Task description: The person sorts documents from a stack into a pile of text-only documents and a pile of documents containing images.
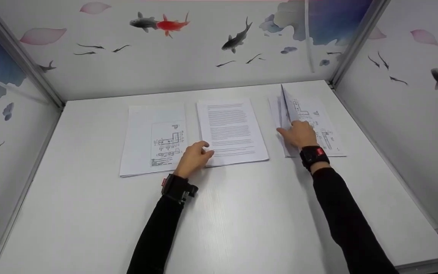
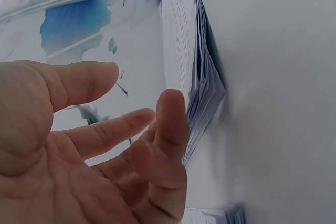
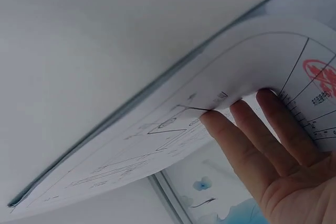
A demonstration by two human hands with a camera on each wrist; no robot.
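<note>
My left hand (image 1: 194, 158) is at the lower left corner of a stack of printed text pages (image 1: 230, 129). Its fingers are loosely bent with nothing between them; in the left wrist view, the fingertips overlap the edge of the text stack (image 2: 197, 77). At the right, my right hand (image 1: 300, 134) touches a stack of drawings (image 1: 319, 133), where some sheets (image 1: 284, 104) stand raised along their left side. In the right wrist view, straight fingers (image 3: 247, 145) meet a curved drawing sheet (image 3: 142, 150) bearing a red stamp (image 3: 321, 74). The right thumb is hidden there.
Left of the text pages lies another paper stack (image 1: 139, 140), its top sheet carrying a drawing. All three stacks rest on a white table (image 1: 219, 220). Panels (image 1: 188, 64) printed with fish and petals enclose the table's back and sides.
</note>
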